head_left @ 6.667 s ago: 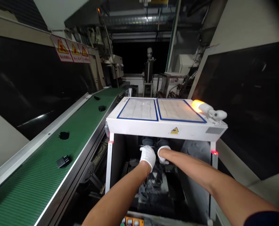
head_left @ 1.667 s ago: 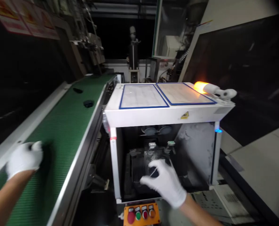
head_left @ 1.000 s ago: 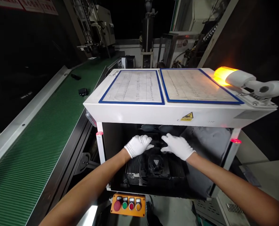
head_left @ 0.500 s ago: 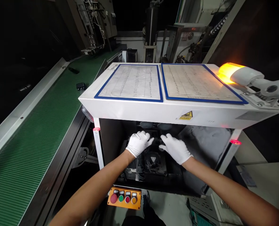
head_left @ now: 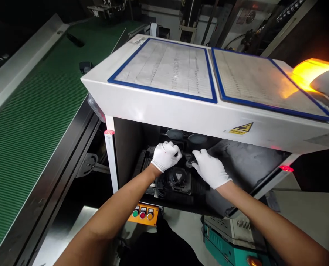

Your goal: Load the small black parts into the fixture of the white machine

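Dim factory floor, machinery across the top of the frame. Items in view:

White box-shaped machine housing, centre of frame, open at the front; two blue-bordered printed sheets lie flat on its top, and a yellow triangular warning sticker sits on the front edge at right. Small red lamps glow on both front posts.

Black fixture block with a round recess, inside the opening at lower centre, below two dark round discs mounted under the roof.

Left hand, white cotton glove, inside the opening just above the fixture; fingers curled together into a loose fist (what they press on cannot be made out).

Right hand, white glove, just beside the left; thumb and forefinger pinched on a small dark part between the two hands, directly above the fixture.

Green ribbed conveyor belt, left of frame, carrying small black parts at upper left.

Orange push-button panel, lower centre, under the left forearm.

Amber glowing beacon lamp, upper right.
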Tool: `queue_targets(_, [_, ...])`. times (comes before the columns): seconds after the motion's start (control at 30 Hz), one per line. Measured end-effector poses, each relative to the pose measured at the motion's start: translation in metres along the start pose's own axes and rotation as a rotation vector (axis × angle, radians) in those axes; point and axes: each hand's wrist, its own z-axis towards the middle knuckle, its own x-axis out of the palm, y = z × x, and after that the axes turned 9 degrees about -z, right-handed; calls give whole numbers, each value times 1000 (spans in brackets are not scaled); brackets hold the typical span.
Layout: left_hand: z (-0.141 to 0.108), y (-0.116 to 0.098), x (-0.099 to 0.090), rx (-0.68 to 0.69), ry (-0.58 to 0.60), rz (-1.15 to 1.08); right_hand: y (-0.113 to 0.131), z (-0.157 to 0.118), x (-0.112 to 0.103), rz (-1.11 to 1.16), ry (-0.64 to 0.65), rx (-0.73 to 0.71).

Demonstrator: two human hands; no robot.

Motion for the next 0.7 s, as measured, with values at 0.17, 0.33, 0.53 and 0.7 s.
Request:
queue_targets(0.17, [0,-7,-3,-14,33,-32,-3,0,-1,-45,-12,-38])
queue_targets(0.33, [-2,-8,-4,-30,35,-54,2,-2,6,-108,-42,-53])
queue_targets(0.53, [0,-7,-1,16,57,-87,-3,-1,23,-25,-91,-35])
queue_targets(0.7, [2,0,-3,152,84,-125,-20,4,28,50,-80,-160])
